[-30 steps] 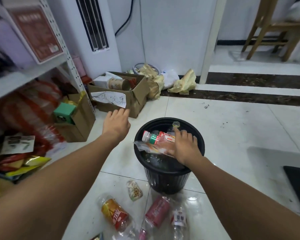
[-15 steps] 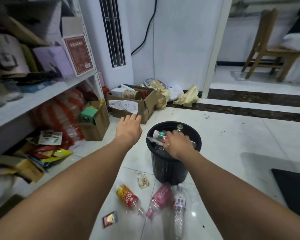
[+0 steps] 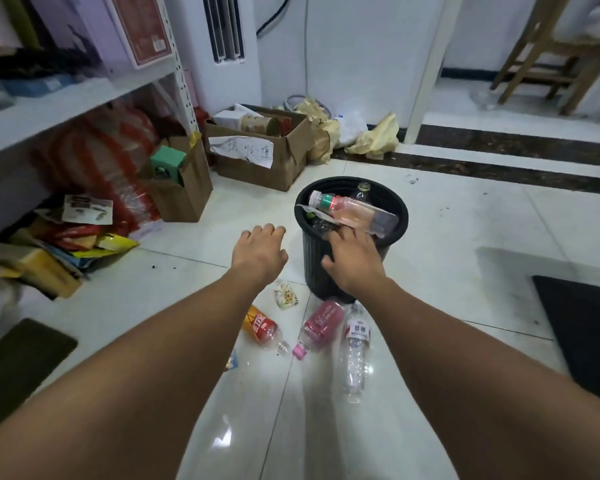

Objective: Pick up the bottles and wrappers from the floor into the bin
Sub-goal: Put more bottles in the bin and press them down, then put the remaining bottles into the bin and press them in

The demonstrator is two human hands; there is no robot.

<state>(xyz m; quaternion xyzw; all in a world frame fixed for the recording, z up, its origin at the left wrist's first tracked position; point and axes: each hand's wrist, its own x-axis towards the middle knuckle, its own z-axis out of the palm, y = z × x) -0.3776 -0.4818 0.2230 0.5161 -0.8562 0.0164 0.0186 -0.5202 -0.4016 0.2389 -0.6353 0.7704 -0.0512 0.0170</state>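
Hands apart, both empty. Left hand [image 3: 260, 252] hangs over bare tile just left of the bin, fingers loosely curled, gripping nothing. Right hand [image 3: 352, 263] sits at the near rim of the black ribbed bin [image 3: 312, 271], fingers relaxed and spread. Cannot tell whether the fingertips touch the contents.

Bin looks full to the rim. A green-and-red-labelled bottle [image 3: 347, 209] lies across the top on a clear wrapper [image 3: 376, 233], and a second bottle neck [image 3: 363, 188] pokes up behind it.

On the floor [image 3: 465, 220], just on the near side of the bin:
- orange-labelled bottle [image 3: 260, 327]
- pink-labelled bottle [image 3: 321, 322]
- clear bottle with white label [image 3: 355, 355]
- small printed wrapper [image 3: 286, 296]
- another wrapper [image 3: 232, 360], half hidden by the left forearm

Judgement: between a drop-off and the next pick, with the task partly done. Next move calls for reaching down to the nearest litter. It probably also calls for pressing the contents down, since the top bottle could roll off.

Floor is glossy white tile with dark stripes toward the doorway. Metal shelf [image 3: 84, 95] on the left, cardboard box [image 3: 257, 168] by the wall, wooden chair [image 3: 551, 53] far right, dark mat [image 3: 586, 323] at the right edge.
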